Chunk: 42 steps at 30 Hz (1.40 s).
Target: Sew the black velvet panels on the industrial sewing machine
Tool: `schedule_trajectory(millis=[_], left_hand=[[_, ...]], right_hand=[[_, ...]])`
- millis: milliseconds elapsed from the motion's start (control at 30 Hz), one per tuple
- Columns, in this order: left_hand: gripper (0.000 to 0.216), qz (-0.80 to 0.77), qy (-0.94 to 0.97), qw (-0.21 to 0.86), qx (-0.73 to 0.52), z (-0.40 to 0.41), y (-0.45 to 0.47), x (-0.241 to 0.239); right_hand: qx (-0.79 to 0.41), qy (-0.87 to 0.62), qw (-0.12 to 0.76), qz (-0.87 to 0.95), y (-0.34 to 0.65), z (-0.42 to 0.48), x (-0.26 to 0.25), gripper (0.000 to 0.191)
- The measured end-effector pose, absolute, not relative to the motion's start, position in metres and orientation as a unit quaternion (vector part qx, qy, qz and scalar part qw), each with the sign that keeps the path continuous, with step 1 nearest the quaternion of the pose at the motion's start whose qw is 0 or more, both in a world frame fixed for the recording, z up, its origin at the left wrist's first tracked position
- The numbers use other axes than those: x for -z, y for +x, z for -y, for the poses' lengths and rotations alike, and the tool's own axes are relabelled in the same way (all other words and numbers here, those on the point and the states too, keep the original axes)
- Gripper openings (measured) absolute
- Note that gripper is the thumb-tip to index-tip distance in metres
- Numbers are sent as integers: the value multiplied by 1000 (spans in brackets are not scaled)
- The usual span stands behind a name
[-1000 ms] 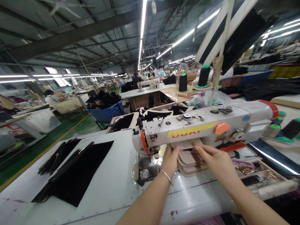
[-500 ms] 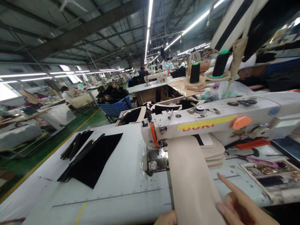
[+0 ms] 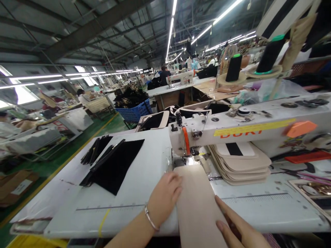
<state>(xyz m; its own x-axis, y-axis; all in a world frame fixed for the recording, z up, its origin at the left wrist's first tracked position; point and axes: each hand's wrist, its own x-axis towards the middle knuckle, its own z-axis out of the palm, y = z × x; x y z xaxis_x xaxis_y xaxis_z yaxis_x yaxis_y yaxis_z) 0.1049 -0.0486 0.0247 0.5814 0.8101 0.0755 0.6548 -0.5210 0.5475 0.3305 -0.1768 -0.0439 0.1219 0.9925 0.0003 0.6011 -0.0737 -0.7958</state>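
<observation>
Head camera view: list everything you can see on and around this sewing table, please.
sewing machine: one, white with orange parts, across the table
beige strip: one, beige, running from the needle toward the person
stack of panels: one, beige, top piece black-striped, under the machine arm
black fabric pieces: one pile, black, left on the table
thread cones: two, black with green caps, behind the machine
crate: one, blue, beyond the table
table: one, white
left hand: one, bracelet on wrist, at the strip's left edge
right hand: one, flat on the strip's right side
</observation>
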Motion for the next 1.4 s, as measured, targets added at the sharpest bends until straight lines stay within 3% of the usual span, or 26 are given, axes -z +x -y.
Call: schedule_trajectory(millis=[67, 200, 700, 933, 1067, 1267, 1400], left_hand=[[38, -352, 910, 157, -152, 29, 113, -17], [39, -312, 938, 96, -115, 9, 124, -2], [36, -331, 930, 72, -146, -2, 126, 16], [37, -346, 921, 92, -150, 4, 132, 11], [37, -320, 929, 144, -122, -4, 105, -5], [38, -629, 776, -17, -34, -44, -26, -31], [44, -687, 725, -45, 26, -60, -73, -25]], right_hand=[[-271, -676, 332, 599, 325, 167, 44, 57], [-254, -689, 317, 600, 320, 150, 45, 60], [-260, -706, 293, 589, 323, 139, 48, 60], [-80, -682, 213, 695, 325, 128, 42, 47], [28, -585, 195, 787, 322, 95, 34, 37], [81, -523, 207, 823, 322, 67, 45, 49], [81, -524, 209, 822, 326, 69, 50, 51]])
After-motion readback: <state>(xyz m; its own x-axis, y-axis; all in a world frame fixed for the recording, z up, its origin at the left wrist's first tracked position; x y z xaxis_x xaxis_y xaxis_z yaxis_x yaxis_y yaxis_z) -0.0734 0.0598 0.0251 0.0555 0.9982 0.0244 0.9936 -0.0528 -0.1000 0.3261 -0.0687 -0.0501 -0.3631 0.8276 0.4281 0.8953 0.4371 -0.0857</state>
